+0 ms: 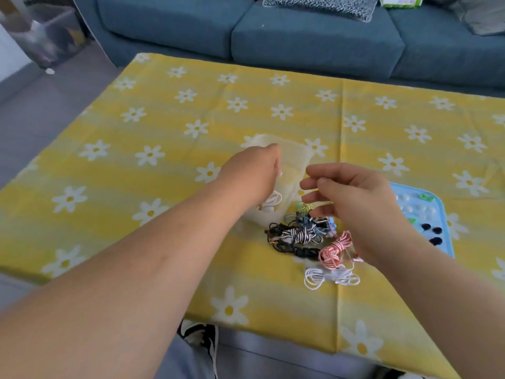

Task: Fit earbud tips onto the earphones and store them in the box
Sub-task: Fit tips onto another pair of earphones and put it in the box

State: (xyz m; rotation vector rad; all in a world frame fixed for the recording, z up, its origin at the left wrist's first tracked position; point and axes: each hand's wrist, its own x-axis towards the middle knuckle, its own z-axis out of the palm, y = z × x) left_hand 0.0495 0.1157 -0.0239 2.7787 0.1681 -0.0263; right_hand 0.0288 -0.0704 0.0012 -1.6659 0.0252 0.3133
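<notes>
Likely the storing step: left hand [252, 175] reached over the box [296, 157], fingers hidden, grip not discernible; white earphones [273, 200] lay inside; right hand [352, 198] hovered slack, empty, above the pile [300, 236]; next move probably called for picking another pair

A single camera, worn on the person's head, gives the only view. It faces forward and tilts steeply down over the desk [164, 119]. The desk's near edge crosses the lower frame and its far edge meets the sofa [314, 42] at the top. The lens is wide, so the desk's edges splay outward and both forearms enter large from the bottom corners. The left hand [254, 173] and right hand [355, 198] sit near the centre, close to the camera. The right hand's fingers look smeared, perhaps from motion.
</notes>
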